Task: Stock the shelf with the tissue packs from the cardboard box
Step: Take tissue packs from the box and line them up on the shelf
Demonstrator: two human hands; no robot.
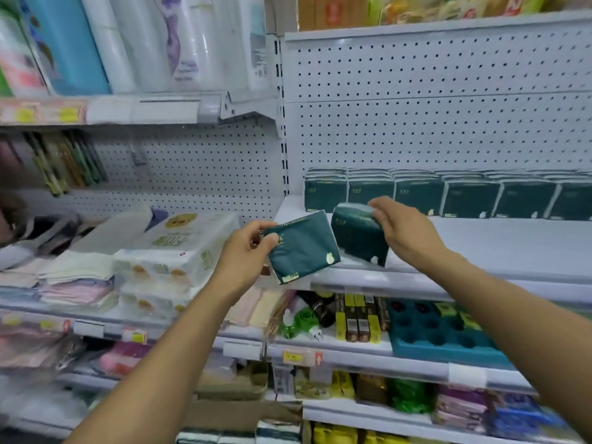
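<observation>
My left hand (pixel 248 248) grips a dark green tissue pack (pixel 304 249) by its left edge, holding it tilted in front of the white shelf's (pixel 480 248) left end. My right hand (pixel 402 227) holds a second dark green tissue pack (pixel 357 237) from above, its lower edge resting at the shelf's front. A row of several matching green packs (pixel 448 195) stands upright against the pegboard at the back of that shelf. The cardboard box (pixel 243 415) lies low in the view between my forearms, with striped packs (pixel 278 432) showing in it.
White bundled tissue packs (pixel 179 248) and folded cloths (pixel 77 283) fill the shelf to the left. Below are a teal tray (pixel 439 334), small boxes and bottles (pixel 355 318). Large rolls in plastic (pixel 144 43) stand on the upper left shelf.
</observation>
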